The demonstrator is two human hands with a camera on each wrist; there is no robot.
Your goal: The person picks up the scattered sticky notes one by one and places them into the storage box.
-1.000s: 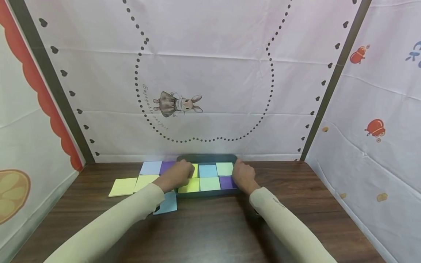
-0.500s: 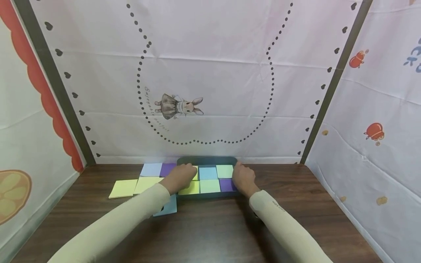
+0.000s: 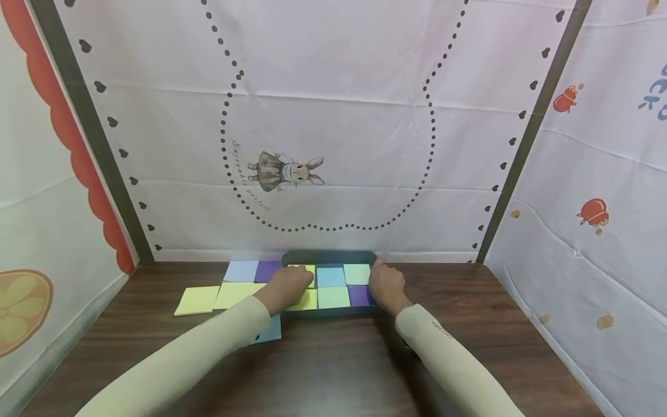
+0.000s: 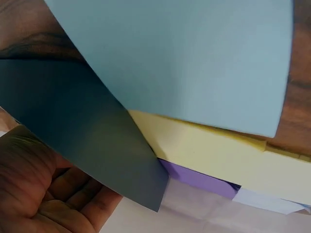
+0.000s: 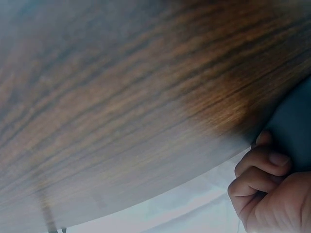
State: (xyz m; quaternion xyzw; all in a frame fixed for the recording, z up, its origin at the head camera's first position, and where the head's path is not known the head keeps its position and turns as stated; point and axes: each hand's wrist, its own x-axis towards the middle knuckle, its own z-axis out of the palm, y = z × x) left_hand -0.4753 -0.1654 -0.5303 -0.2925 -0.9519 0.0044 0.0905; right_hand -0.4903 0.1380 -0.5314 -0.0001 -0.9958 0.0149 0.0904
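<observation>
A dark tray (image 3: 329,256) against the back cloth holds two rows of square sticky note pads in yellow, blue, light green and purple. My left hand (image 3: 285,287) is over the tray's left end, fingers curled down at the yellow pads (image 3: 307,299). In the left wrist view the tray's end wall (image 4: 92,141) partly covers that hand; I cannot tell whether its fingertips pinch a pad. At the right end my right hand (image 3: 387,286) grips the tray's edge, its fingers (image 5: 257,180) bent against the dark wall in the right wrist view.
Left of the tray, more pads lie on the wooden table (image 3: 333,365): pale yellow (image 3: 197,300), light blue-violet (image 3: 241,271), purple (image 3: 268,270) and blue (image 3: 271,331). The left forearm passes over some of them. Printed cloth (image 3: 375,150) encloses the back and sides.
My left hand has shifted slightly right over the yellow pads, its forearm now covering more of the blue pad. My right hand stays at the tray's edge. The head view has tilted a little.
</observation>
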